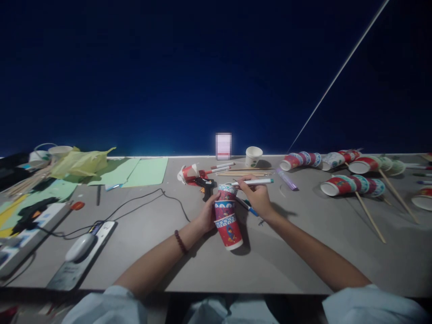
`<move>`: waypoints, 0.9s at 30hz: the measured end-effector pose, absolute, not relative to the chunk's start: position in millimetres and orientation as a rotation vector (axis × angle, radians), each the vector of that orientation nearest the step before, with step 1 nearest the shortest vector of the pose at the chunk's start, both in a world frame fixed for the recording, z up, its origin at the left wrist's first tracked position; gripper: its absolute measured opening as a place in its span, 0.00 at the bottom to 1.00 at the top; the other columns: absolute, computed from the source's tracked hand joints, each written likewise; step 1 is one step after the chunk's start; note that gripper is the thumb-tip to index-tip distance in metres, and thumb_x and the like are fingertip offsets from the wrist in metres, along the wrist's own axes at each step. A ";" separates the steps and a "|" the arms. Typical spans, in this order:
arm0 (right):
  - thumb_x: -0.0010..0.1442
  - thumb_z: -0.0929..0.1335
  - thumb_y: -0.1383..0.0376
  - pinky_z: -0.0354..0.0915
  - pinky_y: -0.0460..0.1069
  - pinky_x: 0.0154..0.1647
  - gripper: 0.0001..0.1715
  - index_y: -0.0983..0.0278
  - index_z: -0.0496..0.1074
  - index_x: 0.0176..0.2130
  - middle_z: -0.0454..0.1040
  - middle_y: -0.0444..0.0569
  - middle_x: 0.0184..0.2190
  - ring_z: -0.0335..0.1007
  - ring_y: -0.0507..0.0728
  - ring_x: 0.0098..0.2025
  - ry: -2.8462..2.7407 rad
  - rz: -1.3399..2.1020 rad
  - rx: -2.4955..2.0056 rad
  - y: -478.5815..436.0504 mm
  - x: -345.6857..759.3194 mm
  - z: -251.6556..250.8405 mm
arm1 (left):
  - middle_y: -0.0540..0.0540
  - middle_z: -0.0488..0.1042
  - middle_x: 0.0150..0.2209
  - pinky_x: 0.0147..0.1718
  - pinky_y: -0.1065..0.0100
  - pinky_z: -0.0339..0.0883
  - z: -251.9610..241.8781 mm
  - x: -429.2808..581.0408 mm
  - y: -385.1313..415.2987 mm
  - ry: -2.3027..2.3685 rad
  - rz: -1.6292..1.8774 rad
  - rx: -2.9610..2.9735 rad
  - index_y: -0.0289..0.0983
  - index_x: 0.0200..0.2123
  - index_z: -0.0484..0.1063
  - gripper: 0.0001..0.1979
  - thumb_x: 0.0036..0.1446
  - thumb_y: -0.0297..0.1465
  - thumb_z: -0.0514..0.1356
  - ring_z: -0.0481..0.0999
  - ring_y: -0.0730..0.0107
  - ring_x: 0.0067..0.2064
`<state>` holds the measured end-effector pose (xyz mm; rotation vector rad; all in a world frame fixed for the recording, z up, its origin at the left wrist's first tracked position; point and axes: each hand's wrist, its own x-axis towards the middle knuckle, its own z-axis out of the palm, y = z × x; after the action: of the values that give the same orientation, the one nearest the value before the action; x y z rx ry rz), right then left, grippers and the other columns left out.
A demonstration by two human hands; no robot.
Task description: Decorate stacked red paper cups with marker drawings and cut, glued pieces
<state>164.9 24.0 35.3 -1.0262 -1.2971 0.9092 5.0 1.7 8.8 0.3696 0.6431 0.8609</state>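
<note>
Stacked paper cups [227, 216], 3 of them nested rim-down in red and blue print, stand slightly tilted at the middle of the grey table [276, 261], just in front of the person. Left hand [206, 215] curls around the left side of the stack, fingers wrapped on the upper cups, wrist bent inward, a dark bead bracelet [181, 241] on the forearm. Right hand [258, 196] sits just right of the stack, fingers pinched on a white marker [254, 182] held nearly level, its tip at the top cup's base. Both forearms reach in from the lower edge and converge on the cups. A blue pen [249, 207] lies under the right hand. Behind the stack rests a black glue gun [204, 183]; well to the right lie rows of nested cups [351, 185] on wooden sticks.
</note>
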 end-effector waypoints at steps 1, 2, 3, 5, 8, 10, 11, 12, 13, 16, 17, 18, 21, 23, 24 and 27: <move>0.54 0.69 0.53 0.70 0.49 0.33 0.14 0.61 0.70 0.32 0.76 0.45 0.27 0.75 0.56 0.31 -1.293 0.913 -1.026 24.1 165.0 35.3 | 0.38 0.78 0.30 0.35 0.64 0.68 8.6 4.7 2.3 0.646 0.856 0.361 0.28 0.37 0.74 0.18 0.56 0.40 0.57 0.77 0.61 0.31; 0.54 0.69 0.54 0.70 0.49 0.33 0.14 0.61 0.70 0.32 0.75 0.45 0.27 0.75 0.56 0.31 -1.294 0.916 -1.027 24.1 165.2 35.2 | 0.38 0.78 0.31 0.35 0.64 0.68 8.3 4.4 3.0 0.650 0.851 0.349 0.28 0.37 0.74 0.19 0.56 0.40 0.56 0.78 0.61 0.31; 0.54 0.69 0.54 0.70 0.49 0.33 0.14 0.62 0.70 0.32 0.75 0.45 0.27 0.75 0.56 0.31 -1.300 0.918 -1.028 24.1 165.4 35.0 | 0.37 0.78 0.31 0.35 0.64 0.68 7.7 4.0 3.7 0.654 0.847 0.335 0.28 0.37 0.74 0.19 0.56 0.40 0.55 0.77 0.61 0.31; 0.55 0.69 0.54 0.69 0.48 0.32 0.13 0.62 0.70 0.32 0.75 0.45 0.27 0.74 0.55 0.30 -1.324 0.914 -1.027 23.8 165.5 34.7 | 0.37 0.78 0.30 0.35 0.64 0.68 6.4 3.6 4.9 0.659 0.845 0.303 0.27 0.37 0.74 0.20 0.56 0.41 0.55 0.77 0.61 0.30; 0.55 0.69 0.55 0.68 0.47 0.30 0.13 0.62 0.70 0.32 0.75 0.44 0.26 0.73 0.54 0.29 -1.356 0.895 -1.031 22.6 165.2 34.6 | 0.37 0.78 0.30 0.35 0.64 0.68 5.4 3.2 5.6 0.654 0.847 0.271 0.26 0.37 0.74 0.21 0.55 0.41 0.55 0.77 0.61 0.30; 0.55 0.69 0.55 0.67 0.47 0.29 0.12 0.62 0.71 0.31 0.74 0.44 0.26 0.72 0.54 0.28 -1.374 0.869 -1.046 21.7 165.0 34.7 | 0.36 0.78 0.30 0.35 0.64 0.68 5.6 3.0 5.5 0.659 0.849 0.264 0.25 0.37 0.74 0.21 0.55 0.40 0.55 0.77 0.61 0.30; 0.55 0.69 0.55 0.67 0.47 0.29 0.12 0.62 0.71 0.31 0.75 0.45 0.26 0.71 0.54 0.28 -1.383 0.853 -1.053 21.4 164.9 34.7 | 0.36 0.78 0.30 0.34 0.64 0.68 5.8 2.8 5.5 0.661 0.852 0.263 0.25 0.37 0.74 0.21 0.55 0.40 0.55 0.77 0.61 0.29; 0.55 0.69 0.56 0.67 0.47 0.29 0.12 0.62 0.71 0.31 0.75 0.45 0.26 0.71 0.54 0.28 -1.392 0.839 -1.057 21.1 164.9 34.5 | 0.36 0.78 0.30 0.34 0.64 0.68 6.0 2.7 5.4 0.660 0.854 0.261 0.25 0.37 0.74 0.21 0.55 0.40 0.55 0.77 0.61 0.29; 0.55 0.69 0.56 0.67 0.47 0.29 0.12 0.62 0.71 0.31 0.75 0.45 0.26 0.71 0.54 0.28 -1.398 0.827 -1.057 21.0 164.9 34.1 | 0.36 0.78 0.29 0.34 0.64 0.68 6.3 2.6 5.4 0.657 0.857 0.258 0.25 0.37 0.74 0.21 0.55 0.40 0.55 0.77 0.61 0.29; 0.55 0.69 0.56 0.68 0.47 0.30 0.11 0.62 0.72 0.30 0.76 0.45 0.27 0.72 0.54 0.29 -1.408 0.807 -1.046 21.5 165.3 32.2 | 0.36 0.78 0.29 0.34 0.64 0.68 6.9 2.4 5.5 0.643 0.849 0.249 0.25 0.37 0.74 0.21 0.54 0.41 0.56 0.77 0.61 0.29; 0.55 0.69 0.56 0.68 0.47 0.30 0.11 0.62 0.72 0.30 0.76 0.45 0.28 0.72 0.54 0.30 -1.412 0.805 -1.044 21.8 165.4 31.4 | 0.36 0.78 0.29 0.34 0.64 0.68 7.1 2.5 5.5 0.645 0.845 0.248 0.25 0.37 0.74 0.22 0.54 0.41 0.55 0.77 0.61 0.29; 0.55 0.69 0.57 0.68 0.47 0.30 0.11 0.62 0.72 0.30 0.76 0.45 0.28 0.72 0.54 0.30 -1.414 0.802 -1.043 22.1 165.5 30.7 | 0.36 0.78 0.29 0.33 0.64 0.68 7.4 2.5 5.4 0.650 0.844 0.248 0.25 0.37 0.74 0.22 0.54 0.41 0.55 0.77 0.61 0.29; 0.55 0.69 0.57 0.67 0.46 0.30 0.11 0.63 0.72 0.31 0.75 0.45 0.28 0.72 0.53 0.29 -1.416 0.790 -1.040 22.6 165.5 29.4 | 0.35 0.78 0.29 0.33 0.65 0.68 8.3 2.9 5.0 0.667 0.846 0.252 0.25 0.36 0.74 0.22 0.55 0.41 0.53 0.77 0.62 0.28; 0.56 0.69 0.57 0.67 0.46 0.30 0.11 0.63 0.72 0.31 0.76 0.45 0.29 0.72 0.53 0.30 -1.427 0.774 -1.038 22.3 165.4 29.9 | 0.36 0.78 0.28 0.32 0.65 0.69 8.7 3.1 5.0 0.668 0.850 0.255 0.25 0.35 0.74 0.22 0.56 0.40 0.53 0.77 0.61 0.28; 0.56 0.69 0.57 0.67 0.46 0.31 0.11 0.63 0.72 0.32 0.76 0.45 0.29 0.72 0.53 0.30 -1.436 0.766 -1.039 21.9 165.4 30.5 | 0.36 0.78 0.28 0.32 0.65 0.69 8.7 3.1 5.1 0.669 0.852 0.256 0.25 0.35 0.74 0.22 0.56 0.40 0.52 0.77 0.61 0.28; 0.56 0.68 0.57 0.68 0.46 0.30 0.11 0.62 0.72 0.32 0.76 0.45 0.29 0.72 0.53 0.30 -1.462 0.752 -1.050 20.8 165.4 32.4 | 0.36 0.78 0.28 0.32 0.65 0.69 8.1 2.9 5.6 0.680 0.850 0.254 0.25 0.35 0.74 0.22 0.56 0.40 0.52 0.77 0.62 0.27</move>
<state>165.4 20.8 32.4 -1.0498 -1.4620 0.7519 2.9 5.6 8.1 0.2537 0.6801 0.8502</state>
